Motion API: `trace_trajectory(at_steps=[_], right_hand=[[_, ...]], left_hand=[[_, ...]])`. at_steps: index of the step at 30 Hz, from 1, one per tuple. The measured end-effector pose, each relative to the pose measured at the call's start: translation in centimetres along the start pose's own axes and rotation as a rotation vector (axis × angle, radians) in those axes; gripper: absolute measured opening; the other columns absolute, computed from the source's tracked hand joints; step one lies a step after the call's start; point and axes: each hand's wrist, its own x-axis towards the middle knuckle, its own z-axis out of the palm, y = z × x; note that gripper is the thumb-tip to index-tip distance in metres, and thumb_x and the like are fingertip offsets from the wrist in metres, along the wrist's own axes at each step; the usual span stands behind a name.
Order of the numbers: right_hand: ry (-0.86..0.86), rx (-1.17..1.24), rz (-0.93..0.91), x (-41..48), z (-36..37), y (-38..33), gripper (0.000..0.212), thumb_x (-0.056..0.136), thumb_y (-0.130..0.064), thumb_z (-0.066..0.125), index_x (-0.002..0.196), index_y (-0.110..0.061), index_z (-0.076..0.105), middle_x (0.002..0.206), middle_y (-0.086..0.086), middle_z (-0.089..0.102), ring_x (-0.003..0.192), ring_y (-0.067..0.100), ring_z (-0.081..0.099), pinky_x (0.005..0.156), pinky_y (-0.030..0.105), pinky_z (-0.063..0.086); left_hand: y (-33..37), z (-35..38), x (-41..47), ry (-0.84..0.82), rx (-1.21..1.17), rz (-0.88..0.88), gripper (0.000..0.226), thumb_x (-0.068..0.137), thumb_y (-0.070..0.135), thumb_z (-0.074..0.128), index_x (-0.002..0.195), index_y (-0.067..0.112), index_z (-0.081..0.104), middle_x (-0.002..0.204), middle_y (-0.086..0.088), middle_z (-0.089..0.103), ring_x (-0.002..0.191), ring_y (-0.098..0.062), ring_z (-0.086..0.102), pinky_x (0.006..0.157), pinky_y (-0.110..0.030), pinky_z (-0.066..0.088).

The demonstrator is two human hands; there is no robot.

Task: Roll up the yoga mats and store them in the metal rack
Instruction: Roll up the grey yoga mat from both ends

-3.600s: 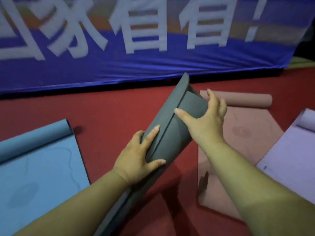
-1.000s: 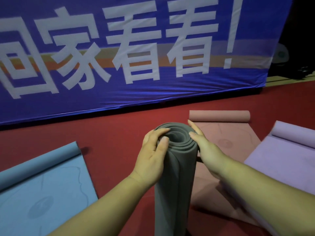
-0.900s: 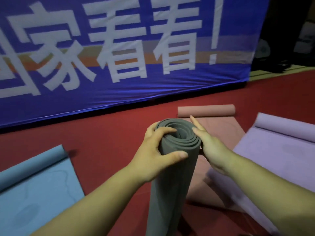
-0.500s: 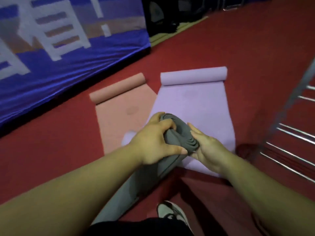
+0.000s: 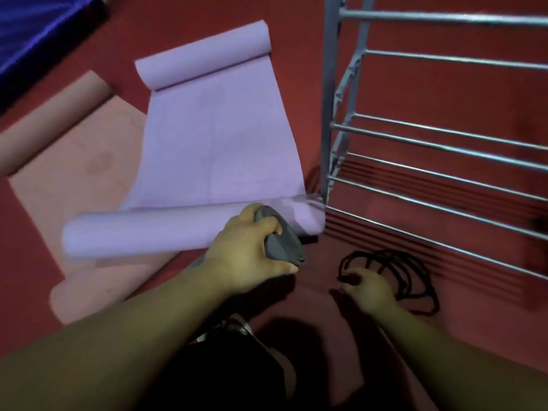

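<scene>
My left hand [image 5: 246,256] is closed firmly around the top end of the grey mat [image 5: 284,244]. The thumb lies over the rim and the fingers wrap the outside, so the spiral of layers shows just beside my knuckles. The roll runs down from this hand toward my body, and its lower part is hidden behind my forearm.

My right hand [image 5: 370,290] is low, with curled fingers at the near edge of a black cord [image 5: 385,255] that lies in loops on the floor [image 5: 192,19]. I cannot tell if it already pinches the cord or only touches it.

I judge the step is to tie the roll before storing it. To do it well, the left hand should not loosen, or the layers will spring open. The right hand should take one free strand, not the whole tangle, and bring it around the middle of the roll.

Just beyond my left hand lies the purple mat [image 5: 219,137], curled at both ends, and further left the pink mat [image 5: 74,179]. Both are not yet rolled up. Beyond my right hand stands the metal rack [image 5: 327,114], and no mat shows on its bars.

I can read no brand, label or writing here; the blue cloth [image 5: 29,31] far to the left shows no letters.
</scene>
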Motion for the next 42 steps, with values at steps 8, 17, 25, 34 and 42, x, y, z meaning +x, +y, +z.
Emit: trace_trajectory(at_steps=[8,17,25,34,42], right_hand=[[0.062,-0.223,0.102,1.5,2.7,2.4,0.027,0.086,-0.04,0.072,0.111,-0.031,0.076,0.116,0.007,0.066,0.11,0.031,0.061,0.089,0.037,0.053],[0.081,-0.261,0.175,1.1,1.6,-0.3,0.025,0.093,-0.037,0.058,0.095,-0.02,0.076,0.107,0.009,0.072,0.102,0.032,0.067,0.081,0.034,0.052],[-0.081,0.414,0.055,-3.6,-4.9,-10.7,0.031,0.094,-0.014,0.067,0.067,-0.001,0.072,0.071,0.019,0.067,0.062,0.021,0.053,0.059,0.031,0.045],[-0.41,0.702,-0.292,-12.8,-5.2,-33.2,0.012,0.095,-0.012,0.069,0.083,-0.012,0.071,0.069,0.003,0.063,0.068,0.017,0.055,0.067,0.03,0.043],[-0.511,0.482,-0.877,-26.9,4.0,-51.8,0.005,0.092,-0.023,0.072,0.09,-0.022,0.077,0.078,-0.014,0.074,0.073,0.0,0.064,0.075,0.021,0.052]], left_hand=[[-0.2,0.6,0.5,0.029,-0.06,0.012,0.068,0.051,0.076,0.076,0.107,0.043,0.055,0.132,0.019,0.038,0.121,-0.017,0.05,0.103,-0.039,0.048],[-0.2,-0.5,-0.2,0.02,-0.117,0.031,0.068,0.049,0.074,0.075,0.107,0.042,0.058,0.13,0.021,0.039,0.123,-0.008,0.046,0.105,-0.029,0.043],[-2.2,-7.3,-2.7,0.112,-0.212,0.021,0.067,0.045,0.07,0.077,0.1,0.034,0.062,0.127,0.019,0.044,0.12,0.025,0.035,0.095,0.005,0.022],[-6.9,-19.2,-16.8,0.568,-0.19,-0.111,0.06,0.05,0.064,0.082,0.098,0.032,0.065,0.125,0.014,0.056,0.121,0.008,0.05,0.103,-0.007,0.031],[-10.9,-22.0,-36.8,1.095,-0.191,-0.387,0.06,0.047,0.067,0.081,0.097,0.038,0.065,0.131,0.007,0.051,0.134,0.0,0.043,0.112,-0.021,0.035]])
